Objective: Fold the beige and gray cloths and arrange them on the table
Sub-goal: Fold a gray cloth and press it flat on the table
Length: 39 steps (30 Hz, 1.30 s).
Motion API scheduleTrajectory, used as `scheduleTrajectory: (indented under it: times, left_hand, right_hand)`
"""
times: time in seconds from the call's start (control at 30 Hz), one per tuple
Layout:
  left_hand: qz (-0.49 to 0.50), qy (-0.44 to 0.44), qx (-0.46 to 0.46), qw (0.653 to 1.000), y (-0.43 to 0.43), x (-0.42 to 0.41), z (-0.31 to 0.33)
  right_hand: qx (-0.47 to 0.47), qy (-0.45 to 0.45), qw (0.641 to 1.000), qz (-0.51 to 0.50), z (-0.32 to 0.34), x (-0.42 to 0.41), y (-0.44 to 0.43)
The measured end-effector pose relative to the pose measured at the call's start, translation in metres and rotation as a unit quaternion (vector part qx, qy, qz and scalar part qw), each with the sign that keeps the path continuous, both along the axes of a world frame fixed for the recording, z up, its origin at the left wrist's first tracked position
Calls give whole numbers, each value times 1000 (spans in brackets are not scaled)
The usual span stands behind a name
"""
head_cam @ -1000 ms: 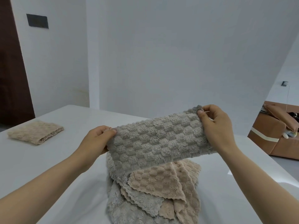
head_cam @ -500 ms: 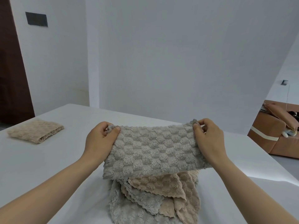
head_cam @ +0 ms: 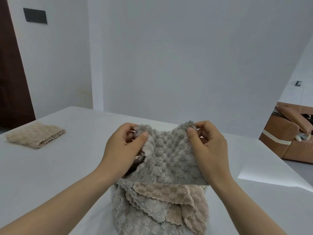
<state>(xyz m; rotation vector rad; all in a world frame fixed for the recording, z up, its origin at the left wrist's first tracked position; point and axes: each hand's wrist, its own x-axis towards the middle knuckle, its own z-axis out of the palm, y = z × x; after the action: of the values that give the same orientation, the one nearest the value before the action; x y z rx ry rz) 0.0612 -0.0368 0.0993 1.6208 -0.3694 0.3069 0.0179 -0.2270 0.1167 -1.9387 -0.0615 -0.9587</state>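
Note:
A gray bubble-textured cloth (head_cam: 169,158) hangs in the air between both hands, folded lengthwise and sagging in the middle. My left hand (head_cam: 122,150) pinches its upper left corner and my right hand (head_cam: 208,150) pinches its upper right corner. Below it, near the table's front edge, lies a loose pile of beige and gray cloths (head_cam: 160,207). A folded beige cloth (head_cam: 35,136) rests flat at the far left of the table.
The white table (head_cam: 67,167) stretches left and right of the pile. A white wall stands just behind its far edge. A brown sofa (head_cam: 288,138) sits off to the right, and a dark door is at the far left.
Both hands have come closer together, so the gray cloth, stretched wide a second ago, now buckles and folds in the middle. It has also dropped a little toward the pile.

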Motion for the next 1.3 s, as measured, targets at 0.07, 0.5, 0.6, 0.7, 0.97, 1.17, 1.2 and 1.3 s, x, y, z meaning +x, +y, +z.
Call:
scheduleTrajectory:
  times: [0.07,0.5,0.6,0.7,0.97,1.17,1.2,1.3]
  left_hand:
    - [-12,-5,-1,1000,-5,-4,0]
    - [-13,33,-42,998,-16,-19,-1]
    - [-14,46,-39,998,-15,-21,-1]
    - [-32,51,-38,997,-15,-24,-1]
    - [-34,39,-31,998,-8,-26,2]
    - [-32,31,-11,999,-6,-28,3]
    - [-32,29,-4,999,-5,-28,3]
    - [-28,24,8,999,-4,-27,2]
  right_hand:
    - [1,-5,1000,12,-3,-3,9]
    - [43,42,993,101,-12,-17,31]
    - [48,47,991,119,-13,-17,31]
    - [63,52,984,158,-13,-17,30]
    - [45,101,968,224,-12,-12,22]
    - [47,111,964,237,-9,-8,22]
    - [46,114,964,235,-9,-8,22]
    - [51,123,965,228,-9,-6,22]
